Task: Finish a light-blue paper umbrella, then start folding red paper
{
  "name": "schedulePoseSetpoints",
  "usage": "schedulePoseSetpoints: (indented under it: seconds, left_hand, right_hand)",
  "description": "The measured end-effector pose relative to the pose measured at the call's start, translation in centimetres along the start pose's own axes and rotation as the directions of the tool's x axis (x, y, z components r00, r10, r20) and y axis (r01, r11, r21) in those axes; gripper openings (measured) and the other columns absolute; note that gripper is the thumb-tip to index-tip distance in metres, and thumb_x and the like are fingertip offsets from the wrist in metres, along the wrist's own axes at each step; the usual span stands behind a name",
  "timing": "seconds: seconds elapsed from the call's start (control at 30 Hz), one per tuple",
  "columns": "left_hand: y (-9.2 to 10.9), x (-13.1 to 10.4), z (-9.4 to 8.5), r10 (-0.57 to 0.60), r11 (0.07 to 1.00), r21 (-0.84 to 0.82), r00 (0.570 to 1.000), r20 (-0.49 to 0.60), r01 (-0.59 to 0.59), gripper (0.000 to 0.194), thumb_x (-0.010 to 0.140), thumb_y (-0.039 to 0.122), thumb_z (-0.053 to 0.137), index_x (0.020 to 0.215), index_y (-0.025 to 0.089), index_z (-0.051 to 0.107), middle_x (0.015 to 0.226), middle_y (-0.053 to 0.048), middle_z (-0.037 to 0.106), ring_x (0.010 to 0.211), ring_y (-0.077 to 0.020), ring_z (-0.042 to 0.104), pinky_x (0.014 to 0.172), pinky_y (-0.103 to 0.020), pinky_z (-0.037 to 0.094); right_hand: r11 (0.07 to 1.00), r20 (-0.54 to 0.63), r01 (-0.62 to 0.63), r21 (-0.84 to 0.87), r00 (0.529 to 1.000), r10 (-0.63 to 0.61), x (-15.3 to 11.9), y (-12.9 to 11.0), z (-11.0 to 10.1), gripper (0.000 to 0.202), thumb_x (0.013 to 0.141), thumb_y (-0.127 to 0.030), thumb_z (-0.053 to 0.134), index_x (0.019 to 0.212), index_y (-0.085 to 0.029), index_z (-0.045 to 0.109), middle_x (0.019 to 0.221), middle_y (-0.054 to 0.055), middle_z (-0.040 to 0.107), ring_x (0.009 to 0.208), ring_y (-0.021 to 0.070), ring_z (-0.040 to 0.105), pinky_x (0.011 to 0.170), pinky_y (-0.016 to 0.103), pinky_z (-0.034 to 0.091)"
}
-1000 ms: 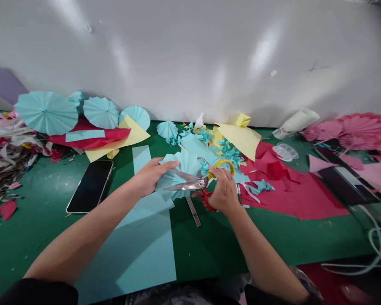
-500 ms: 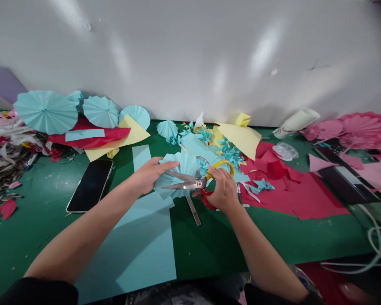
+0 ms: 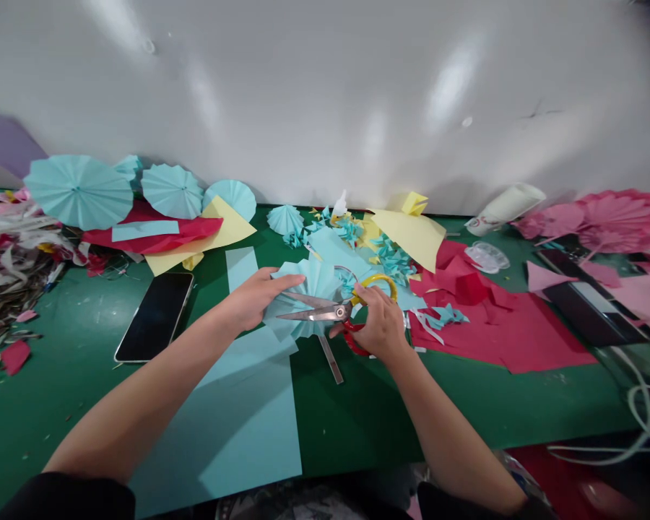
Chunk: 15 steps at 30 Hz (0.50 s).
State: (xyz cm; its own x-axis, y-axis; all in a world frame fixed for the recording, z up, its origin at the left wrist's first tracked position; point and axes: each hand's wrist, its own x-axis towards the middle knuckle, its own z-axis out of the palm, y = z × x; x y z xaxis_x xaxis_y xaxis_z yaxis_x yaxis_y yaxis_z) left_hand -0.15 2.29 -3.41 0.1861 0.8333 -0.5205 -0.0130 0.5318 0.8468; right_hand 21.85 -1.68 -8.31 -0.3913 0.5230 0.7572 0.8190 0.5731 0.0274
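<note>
- Since the earlier frames, little has been shifted; the steel blades of the yellow-and-red-handled scissors are closed a touch further.
- The scissors are gripped by the right hand, fingers curled through the loops, blades pointed leftward.
- The pleated light-blue paper fan is pinched by the left hand, forearm stretched forward above the green table.
- A black phone is seen lying to the left.

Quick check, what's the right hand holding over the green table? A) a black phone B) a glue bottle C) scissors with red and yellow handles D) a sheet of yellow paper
C: the right hand has its fingers through the red and yellow handles of the scissors, whose blades point left across the pleated light blue paper fan that the left hand holds.
</note>
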Motion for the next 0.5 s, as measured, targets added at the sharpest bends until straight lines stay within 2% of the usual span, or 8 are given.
schedulePoseSetpoints:
  seconds: [0.1, 0.23, 0.5]
  left_hand:
    - [0.31, -0.28, 0.25, -0.068, 0.998, 0.0, 0.997, -0.035, 0.068, 0.059, 0.061, 0.037, 0.074, 0.112, 0.021, 0.051, 0.083, -0.003, 0.064, 0.073, -0.0169, 0.062, 0.054, -0.023, 0.045]
    - [0.38, -0.32, 0.41, -0.081, 0.997, -0.021, 0.995, -0.052, 0.08, 0.057, 0.061, 0.036, 0.074, 0.111, 0.022, 0.051, 0.082, -0.003, 0.065, 0.073, -0.0167, 0.062, 0.054, -0.023, 0.046]
    - [0.0, 0.4, 0.58, -0.07, 0.995, -0.077, 0.997, -0.039, 0.067, 0.038, 0.056, 0.035, 0.076, 0.084, 0.02, 0.054, 0.072, 0.0, 0.063, 0.061, -0.0125, 0.06, 0.044, -0.02, 0.04]
  right_hand:
    - [1.0, -0.002, -0.011, 0.022, 1.0, 0.011, -0.07, 0.07, 0.1, 0.065, 0.071, -0.049, 0.061, 0.118, -0.012, 0.038, 0.082, 0.011, 0.065, 0.076, 0.0244, 0.063, 0.063, 0.035, 0.051]
    - [0.999, 0.01, -0.026, 0.03, 1.0, 0.026, -0.17, 0.13, 0.17, 0.064, 0.072, -0.05, 0.059, 0.12, -0.013, 0.037, 0.081, 0.01, 0.065, 0.075, 0.0247, 0.063, 0.064, 0.036, 0.05]
    - [0.999, 0.014, -0.031, 0.041, 0.999, 0.03, -0.12, 0.07, 0.05, 0.061, 0.072, -0.047, 0.06, 0.118, -0.012, 0.04, 0.083, 0.011, 0.065, 0.078, 0.0243, 0.063, 0.062, 0.034, 0.051]
